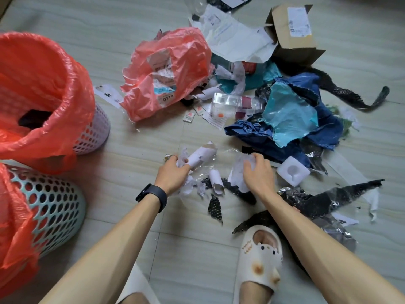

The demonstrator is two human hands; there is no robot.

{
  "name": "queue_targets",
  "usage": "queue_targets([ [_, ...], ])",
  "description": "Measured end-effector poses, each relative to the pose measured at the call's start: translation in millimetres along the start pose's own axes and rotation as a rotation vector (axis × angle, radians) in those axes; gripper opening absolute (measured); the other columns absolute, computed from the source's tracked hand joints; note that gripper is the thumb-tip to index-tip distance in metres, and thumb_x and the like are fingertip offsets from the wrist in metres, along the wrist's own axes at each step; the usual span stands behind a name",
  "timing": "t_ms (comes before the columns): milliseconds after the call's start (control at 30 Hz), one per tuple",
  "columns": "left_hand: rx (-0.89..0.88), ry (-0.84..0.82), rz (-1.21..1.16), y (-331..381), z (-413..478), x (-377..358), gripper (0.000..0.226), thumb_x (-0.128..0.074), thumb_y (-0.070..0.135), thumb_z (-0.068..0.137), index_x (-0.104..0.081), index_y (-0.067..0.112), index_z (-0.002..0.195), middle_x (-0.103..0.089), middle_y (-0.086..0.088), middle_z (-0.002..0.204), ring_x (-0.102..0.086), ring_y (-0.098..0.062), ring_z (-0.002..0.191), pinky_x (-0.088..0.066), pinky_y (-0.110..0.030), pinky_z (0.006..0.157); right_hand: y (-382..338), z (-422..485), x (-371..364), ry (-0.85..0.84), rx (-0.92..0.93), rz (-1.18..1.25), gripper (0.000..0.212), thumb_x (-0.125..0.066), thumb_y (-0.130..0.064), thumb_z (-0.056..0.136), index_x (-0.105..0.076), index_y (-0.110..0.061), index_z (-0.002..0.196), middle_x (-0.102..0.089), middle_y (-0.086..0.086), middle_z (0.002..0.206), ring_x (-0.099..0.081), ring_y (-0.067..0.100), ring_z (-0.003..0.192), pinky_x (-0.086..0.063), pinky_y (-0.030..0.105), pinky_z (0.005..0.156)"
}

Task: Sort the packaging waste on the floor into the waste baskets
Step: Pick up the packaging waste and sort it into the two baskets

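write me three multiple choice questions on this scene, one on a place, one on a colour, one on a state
1. Where does the cardboard box lie? A) at the far edge of the waste pile B) inside a basket C) on a table
2. What colour are the basket liners? A) black B) red C) green
3. What is the left hand doing? A) resting flat on the floor B) hanging empty C) gripping a torn white paper roll
1 A, it sits open at the pile's far side; 2 B, both show red plastic; 3 C, its fingers curl round the roll.
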State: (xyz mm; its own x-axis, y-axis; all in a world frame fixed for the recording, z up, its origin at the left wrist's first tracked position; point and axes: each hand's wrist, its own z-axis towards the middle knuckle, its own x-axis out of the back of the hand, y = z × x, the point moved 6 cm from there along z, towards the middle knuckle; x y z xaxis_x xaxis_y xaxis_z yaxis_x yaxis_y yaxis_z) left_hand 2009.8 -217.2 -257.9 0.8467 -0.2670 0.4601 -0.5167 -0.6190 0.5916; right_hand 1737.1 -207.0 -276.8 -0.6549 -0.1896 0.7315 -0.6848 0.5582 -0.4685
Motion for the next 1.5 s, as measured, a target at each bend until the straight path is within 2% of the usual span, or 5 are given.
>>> queue_targets([
  [133,-0.007,-0.058,0.073,-8,4,0,0.032,-0.049,0.04,0.084,-0.068,0.017,0.094,-0.068,0.0,0.088,-0.059,-0.022,0.08,-0.046,-0.031,0.065,-29,2,-27,-0.126,0.073,-0.092,0.085,-0.058,-0.068,0.085,-0.016,-0.038,0.153,-0.038,0.006,0.143,-0.049,0.029,0.123,-0.046,0.045,0.096],
  [333,0.03,-0.078,0.058,-11,6,6,0.043,-0.045,0.045,0.069,-0.069,0.02,0.095,-0.074,0.0,0.091,-0.064,-0.022,0.094,-0.052,-0.039,0.088,-41,16,-35,-0.012,0.138,-0.087,0.023,-0.051,-0.03,0.097,-0.063,-0.013,0.108,-0.067,0.011,0.104,-0.059,0.032,0.102,-0.043,0.037,0.08],
  [700,-0.027,-0.113,-0.079,6,-1,6,0.034,-0.071,0.048,0.077,-0.063,0.015,0.075,-0.062,0.008,0.067,-0.056,-0.018,0.062,-0.043,-0.028,0.053,-43,5,-10,-0.058,-0.18,0.694,0.038,-0.055,-0.037,0.099,-0.051,-0.009,0.124,-0.058,0.007,0.08,-0.056,0.017,0.06,-0.049,0.027,0.055],
  [967,-0.226,-0.181,-0.194,65,-9,31,0.061,-0.075,0.058,0.076,-0.05,0.042,0.129,-0.055,0.011,0.13,-0.058,-0.01,0.115,-0.047,-0.028,0.098,-127,-24,-11,-0.408,-0.016,0.847,0.011,-0.063,-0.019,0.096,-0.059,-0.011,0.088,-0.063,0.017,0.093,-0.058,0.024,0.079,-0.05,0.033,0.066],
  [1500,-0.281,0.139,-0.3,43,-42,180,0.055,-0.069,0.063,0.075,-0.062,0.03,0.119,-0.072,0.005,0.112,-0.067,-0.012,0.107,-0.052,-0.041,0.098,-301,-91,-30,-0.705,0.029,1.035,0.007,-0.064,-0.006,0.092,-0.068,-0.007,0.097,-0.073,0.01,0.094,-0.071,0.018,0.074,-0.058,0.022,0.06],
])
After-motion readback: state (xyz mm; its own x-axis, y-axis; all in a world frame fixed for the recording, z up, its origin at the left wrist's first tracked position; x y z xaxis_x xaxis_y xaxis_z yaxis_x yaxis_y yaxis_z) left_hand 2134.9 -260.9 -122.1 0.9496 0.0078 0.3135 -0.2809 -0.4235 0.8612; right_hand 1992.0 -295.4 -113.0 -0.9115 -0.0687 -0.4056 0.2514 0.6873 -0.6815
